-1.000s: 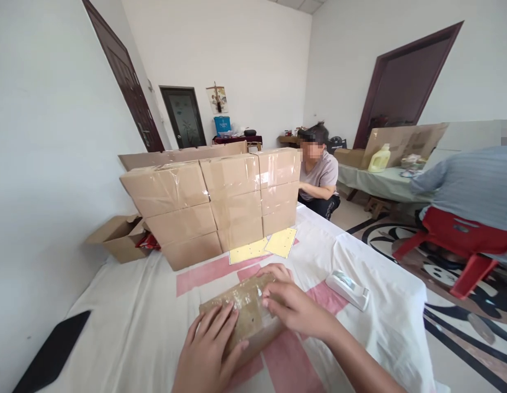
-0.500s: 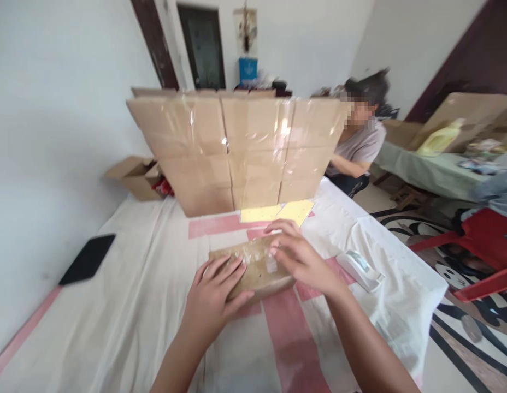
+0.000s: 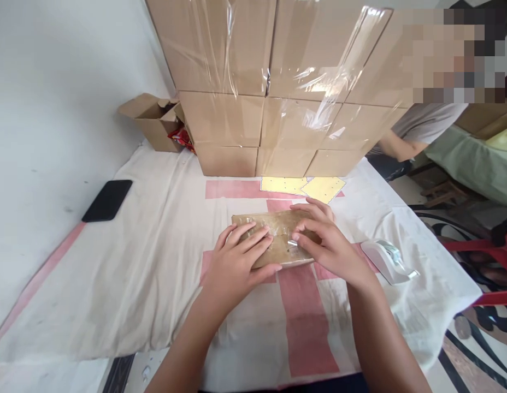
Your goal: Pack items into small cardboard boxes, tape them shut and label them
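A small brown cardboard box (image 3: 280, 254) with clear tape across its top lies on the cloth-covered table in front of me. My left hand (image 3: 241, 256) rests flat on the box's left part, fingers spread and thumb along the near edge. At the right part, my right hand (image 3: 323, 237) has thumb and forefinger pinched at a bit of clear tape (image 3: 293, 239) on the top; its other fingers reach over the far side. To the right of that hand stands a white tape dispenser (image 3: 388, 262), touched by neither hand.
Behind the box rises a tall taped cardboard panel (image 3: 298, 120), with yellow paper sheets (image 3: 325, 188) at its foot. A black phone or tablet (image 3: 108, 201) lies at left. An open carton (image 3: 155, 123) stands farther back. Another person's arm (image 3: 401, 146) shows behind the panel.
My view has tilted down and come closer, so the panel looks larger. Both hands remain on the box, the right thumb and forefinger still at the tape.
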Available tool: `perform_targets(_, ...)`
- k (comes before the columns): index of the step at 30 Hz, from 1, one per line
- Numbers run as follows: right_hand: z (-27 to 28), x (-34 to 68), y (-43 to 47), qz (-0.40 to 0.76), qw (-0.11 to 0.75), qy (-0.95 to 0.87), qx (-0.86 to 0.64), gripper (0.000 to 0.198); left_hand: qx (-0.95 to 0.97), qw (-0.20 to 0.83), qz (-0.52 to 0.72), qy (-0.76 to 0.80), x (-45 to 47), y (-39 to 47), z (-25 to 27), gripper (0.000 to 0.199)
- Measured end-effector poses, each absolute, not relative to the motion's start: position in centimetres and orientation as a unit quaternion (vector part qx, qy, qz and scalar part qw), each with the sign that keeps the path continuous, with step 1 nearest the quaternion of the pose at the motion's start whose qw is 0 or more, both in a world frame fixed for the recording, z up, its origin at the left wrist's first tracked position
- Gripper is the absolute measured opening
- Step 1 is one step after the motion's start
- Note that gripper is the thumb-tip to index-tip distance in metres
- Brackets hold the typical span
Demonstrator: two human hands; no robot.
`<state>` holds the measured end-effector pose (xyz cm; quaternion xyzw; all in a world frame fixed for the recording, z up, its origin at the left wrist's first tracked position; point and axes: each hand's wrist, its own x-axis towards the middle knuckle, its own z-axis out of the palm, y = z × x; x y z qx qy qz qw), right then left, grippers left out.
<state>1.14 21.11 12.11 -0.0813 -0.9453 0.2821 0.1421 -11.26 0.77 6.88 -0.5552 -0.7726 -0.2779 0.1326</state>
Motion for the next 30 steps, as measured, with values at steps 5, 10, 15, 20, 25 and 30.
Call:
perform_targets(5, 11.7, 1.0, 21.2, 0.279, 0.137, -0.946, -0.09, 0.013, -0.555, 0.15, -0.289, -0.765, -11.3, 0.9, 6.8, 0.043)
perform_targets(10, 11.5, 0.8, 21.1, 0.262, 0.123, -0.952, -0.102, 0.015, -0.552, 0.156, -0.292, -0.765, -11.2, 0.9, 6.8, 0.042)
perform_targets(15, 11.6, 0.7, 21.1, 0.262, 0.107, -0.953, -0.105, 0.016, -0.55, 0.148, -0.295, -0.767, -11.1, 0.9, 6.8, 0.04)
perform_targets(20, 11.8, 0.6, 21.1, 0.265, 0.104, -0.954, -0.091, 0.015, -0.545, 0.143, -0.301, -0.769, -11.1, 0.9, 6.8, 0.038)
perform_targets(25, 11.7, 0.5, 21.1, 0.263, 0.112, -0.954, -0.092, 0.01, -0.54, 0.098, -0.302, -0.779, -11.0, 0.9, 7.2, 0.038)
perform_targets(30, 10.6, -0.2, 21.3, 0.263, 0.143, -0.947, -0.116, 0.008, -0.532, 0.08, -0.304, -0.787, -10.9, 0.9, 7.4, 0.039)
